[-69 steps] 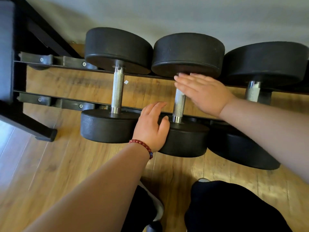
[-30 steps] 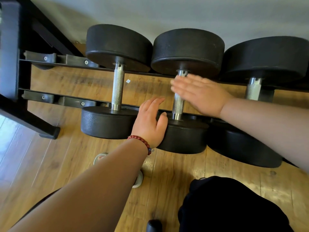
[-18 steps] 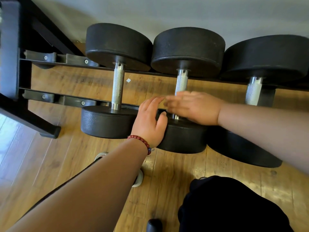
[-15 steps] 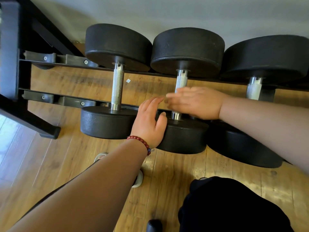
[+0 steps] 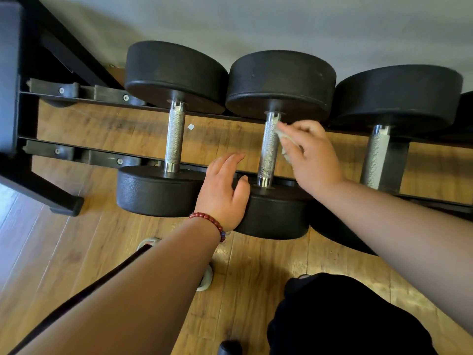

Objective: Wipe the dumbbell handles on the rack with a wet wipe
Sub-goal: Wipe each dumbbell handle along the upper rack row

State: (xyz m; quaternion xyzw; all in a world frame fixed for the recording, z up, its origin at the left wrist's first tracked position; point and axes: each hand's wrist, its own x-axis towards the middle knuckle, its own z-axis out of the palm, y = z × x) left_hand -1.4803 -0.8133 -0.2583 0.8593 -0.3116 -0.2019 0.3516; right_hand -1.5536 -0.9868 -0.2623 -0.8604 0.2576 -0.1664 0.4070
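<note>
Pinching a crumpled wet wipe (image 5: 283,139) in curled fingers, the right hand (image 5: 311,160) presses it against the upper right side of the middle dumbbell's handle (image 5: 267,155) on the rack (image 5: 102,158). The left hand (image 5: 222,193), fingers relaxed and slightly spread, apparently rests on that dumbbell's near head (image 5: 276,216).

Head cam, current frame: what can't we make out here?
- The wet wipe: mostly covered by the right hand, so its extent and its contact with the middle handle are unclear.
- Underside of that handle: faces away from the head camera.
- The right dumbbell's near head: largely behind the right forearm.
- A fourth dumbbell: cut off by the right edge.
</note>
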